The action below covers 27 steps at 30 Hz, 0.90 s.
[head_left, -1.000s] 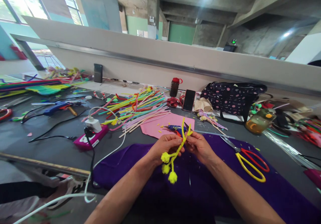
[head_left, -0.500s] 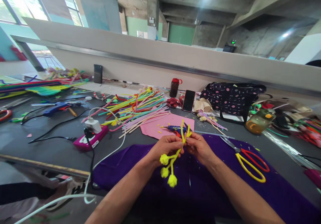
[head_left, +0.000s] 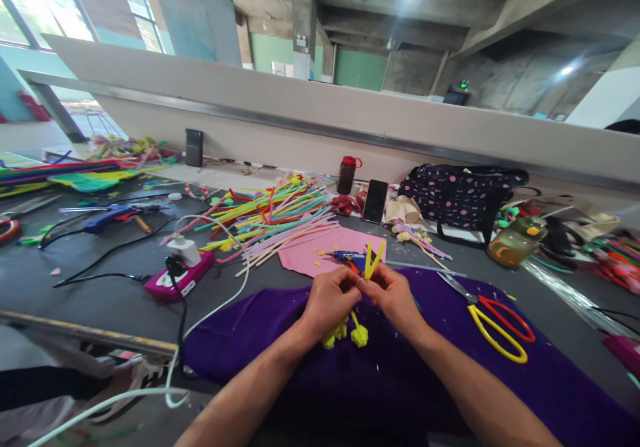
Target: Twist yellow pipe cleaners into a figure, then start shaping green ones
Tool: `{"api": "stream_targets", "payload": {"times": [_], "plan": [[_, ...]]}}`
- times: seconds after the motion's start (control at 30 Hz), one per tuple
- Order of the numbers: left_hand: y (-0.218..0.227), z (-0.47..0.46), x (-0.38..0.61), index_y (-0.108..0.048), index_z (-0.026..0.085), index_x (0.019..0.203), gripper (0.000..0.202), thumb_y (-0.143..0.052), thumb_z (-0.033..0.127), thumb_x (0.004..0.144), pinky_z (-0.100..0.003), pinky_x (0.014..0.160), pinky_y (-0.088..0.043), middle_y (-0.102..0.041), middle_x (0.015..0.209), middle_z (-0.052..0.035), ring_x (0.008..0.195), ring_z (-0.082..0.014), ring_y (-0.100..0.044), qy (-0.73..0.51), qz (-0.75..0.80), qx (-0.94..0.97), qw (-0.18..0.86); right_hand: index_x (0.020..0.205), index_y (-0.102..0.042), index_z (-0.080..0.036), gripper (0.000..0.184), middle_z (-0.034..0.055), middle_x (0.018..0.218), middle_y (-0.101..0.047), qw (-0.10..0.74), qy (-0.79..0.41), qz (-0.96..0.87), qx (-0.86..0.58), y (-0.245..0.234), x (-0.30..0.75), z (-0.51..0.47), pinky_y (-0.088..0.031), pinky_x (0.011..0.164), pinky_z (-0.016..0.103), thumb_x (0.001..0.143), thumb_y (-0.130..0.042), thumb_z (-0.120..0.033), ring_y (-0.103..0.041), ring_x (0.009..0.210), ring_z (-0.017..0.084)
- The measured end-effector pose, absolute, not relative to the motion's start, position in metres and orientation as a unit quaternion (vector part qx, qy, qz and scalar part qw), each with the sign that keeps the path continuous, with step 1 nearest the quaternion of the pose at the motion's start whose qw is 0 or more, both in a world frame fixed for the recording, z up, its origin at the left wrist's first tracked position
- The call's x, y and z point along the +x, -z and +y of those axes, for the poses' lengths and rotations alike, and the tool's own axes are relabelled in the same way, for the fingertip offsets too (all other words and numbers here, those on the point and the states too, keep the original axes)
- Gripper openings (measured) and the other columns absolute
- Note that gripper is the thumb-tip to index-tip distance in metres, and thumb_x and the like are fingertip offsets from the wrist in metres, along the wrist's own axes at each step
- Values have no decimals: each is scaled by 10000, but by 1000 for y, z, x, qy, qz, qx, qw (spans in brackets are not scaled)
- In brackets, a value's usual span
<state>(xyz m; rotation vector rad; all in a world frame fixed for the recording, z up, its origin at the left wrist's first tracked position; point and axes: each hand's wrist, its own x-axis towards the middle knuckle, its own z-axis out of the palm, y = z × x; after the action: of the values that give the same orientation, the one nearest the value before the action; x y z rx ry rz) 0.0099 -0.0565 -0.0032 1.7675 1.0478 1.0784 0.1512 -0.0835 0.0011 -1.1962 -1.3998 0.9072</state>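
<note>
Between my hands is a bunch of yellow pipe-cleaner flowers (head_left: 359,335), its fuzzy round heads hanging down and two stem ends pointing up in a V. My left hand (head_left: 331,298) pinches the stems from the left and hides part of the heads. From the right, my right hand (head_left: 393,295) pinches the same stems, its fingertips touching those of the left. A purple cloth (head_left: 260,323) lies beneath both hands. Just beyond them a blue glue gun (head_left: 347,256) rests on a pink sheet (head_left: 300,260), partly hidden by the stems and fingers.
Scissors (head_left: 495,327) with red and yellow handles lie to the right. A heap of coloured pipe cleaners (head_left: 270,217) spreads behind. Left are a purple power strip (head_left: 180,280), its cables and another glue gun (head_left: 113,217). A phone (head_left: 375,201), bag (head_left: 465,200) and bottle (head_left: 515,243) stand farther back.
Both hands have closed in around the stems, with the left hand turned over more of the bunch. The flower heads have swung up and right and are now partly covered.
</note>
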Motion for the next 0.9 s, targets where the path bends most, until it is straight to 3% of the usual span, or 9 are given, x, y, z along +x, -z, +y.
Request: {"api": "stream_targets", "payload": {"times": [0.3,0.63,0.73,0.9], "plan": [[0,-58,12,-618,151,669,145,-541,268,706,-181,512,-354,-602,601,14,534,-83,-497,-441,417,709,359,596,-529,-165,235,-50,484,-435,531,-363,-564,-518,-2,150,-84,-273,441,208,753,-544,-339,-375,452,78],[7,-56,13,-614,165,696,163,-524,293,743,-190,521,-342,-586,612,13,531,-81,-482,-442,419,730,310,677,-541,-158,186,-68,446,-411,558,-529,-426,-477,9,146,-76,-202,344,188,699,-589,-336,-340,350,56],[5,-54,11,-603,153,687,151,-553,291,724,-190,523,-351,-574,606,12,538,-80,-481,-447,408,698,383,652,-524,-151,191,-63,476,-423,567,-573,-393,-443,9,147,-76,-182,345,181,682,-621,-313,-326,350,41],[-1,-49,6,-543,133,703,218,-622,334,677,-173,420,-328,-561,552,16,416,-58,-468,-368,319,542,685,678,-554,-159,153,-59,503,-443,565,-623,-386,-378,9,152,-75,-216,372,171,651,-667,-258,-307,371,29]]}}
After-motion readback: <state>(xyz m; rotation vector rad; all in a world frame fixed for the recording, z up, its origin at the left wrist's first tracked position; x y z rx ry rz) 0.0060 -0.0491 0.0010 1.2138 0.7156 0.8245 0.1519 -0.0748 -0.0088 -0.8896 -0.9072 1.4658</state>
